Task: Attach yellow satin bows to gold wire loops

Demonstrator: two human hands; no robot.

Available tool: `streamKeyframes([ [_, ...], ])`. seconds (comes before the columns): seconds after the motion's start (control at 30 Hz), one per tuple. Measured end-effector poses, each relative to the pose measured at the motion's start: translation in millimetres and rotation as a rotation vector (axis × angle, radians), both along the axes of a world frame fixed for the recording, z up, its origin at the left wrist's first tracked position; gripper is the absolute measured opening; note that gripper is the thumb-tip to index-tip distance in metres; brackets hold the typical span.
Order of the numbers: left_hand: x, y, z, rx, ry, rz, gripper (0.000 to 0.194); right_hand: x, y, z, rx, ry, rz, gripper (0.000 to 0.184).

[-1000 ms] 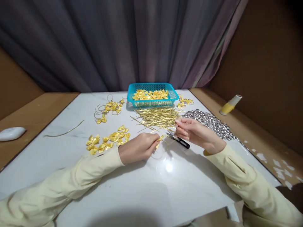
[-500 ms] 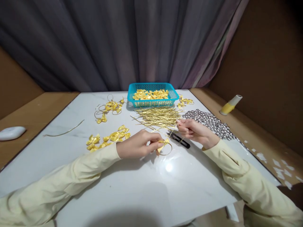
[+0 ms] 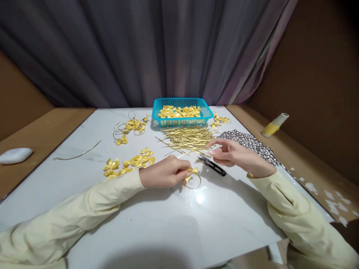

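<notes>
My left hand (image 3: 169, 171) is closed in a pinch on a yellow ribbon bow (image 3: 192, 172) with a thin gold wire loop (image 3: 199, 183) hanging from it. Its fingertips hide part of the bow. To the right, my right hand (image 3: 234, 155) hovers with index finger and thumb apart, near the front edge of a pile of gold wire pieces (image 3: 187, 138). I see nothing held in it. Just below its fingers lie black thread snips (image 3: 214, 166), pointing to the upper left.
A blue basket (image 3: 183, 121) of yellow bows stands at the back. Loose bows (image 3: 137, 161) and bows with wire loops (image 3: 134, 126) lie at left. Silver beads (image 3: 252, 144) spread at right, near a yellow-and-white cone (image 3: 275, 125). A single wire (image 3: 78, 155) lies far left.
My right hand has parted its pinched fingers and turned downward over the snips, away from the bow's wire. My left hand keeps the bow, now slightly lower and further left.
</notes>
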State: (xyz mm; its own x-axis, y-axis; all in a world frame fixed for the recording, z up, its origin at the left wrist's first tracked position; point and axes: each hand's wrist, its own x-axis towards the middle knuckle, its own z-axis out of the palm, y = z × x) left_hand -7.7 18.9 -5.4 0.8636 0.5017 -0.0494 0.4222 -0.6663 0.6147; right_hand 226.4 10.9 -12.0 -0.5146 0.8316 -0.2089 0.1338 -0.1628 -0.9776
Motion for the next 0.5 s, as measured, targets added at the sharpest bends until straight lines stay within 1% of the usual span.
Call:
streamKeyframes([
  [0.07,0.0,-0.4,0.4,-0.002,0.000,0.005,0.022,-2.0,0.4,-0.3,0.088,-0.156,0.053,0.031],
  [0.17,0.2,-0.9,0.5,0.010,0.004,0.011,0.022,-5.5,0.3,-5.1,0.180,-0.293,0.239,0.032],
  [0.23,0.5,-1.2,0.2,0.018,0.007,0.018,0.022,-8.9,-2.4,-9.4,0.194,-0.364,0.347,0.035],
  [0.27,0.6,-1.3,0.0,0.017,0.006,0.021,0.021,-11.2,-4.6,-11.4,0.185,-0.399,0.379,0.039],
  [0.33,0.8,-1.4,-0.5,0.008,0.001,0.026,0.020,-17.0,-10.0,-14.5,0.212,-0.463,0.362,0.044],
  [0.37,0.8,-1.4,-0.8,0.008,0.000,0.030,0.020,-20.4,-12.8,-15.5,0.272,-0.488,0.314,0.042],
  [0.47,0.7,-1.2,-1.5,0.013,0.004,0.046,0.021,-29.7,-19.3,-16.4,0.549,-0.565,0.130,0.021],
  [0.5,0.6,-1.2,-1.7,0.010,0.004,0.051,0.021,-31.8,-20.6,-16.2,0.620,-0.595,0.100,0.014],
])
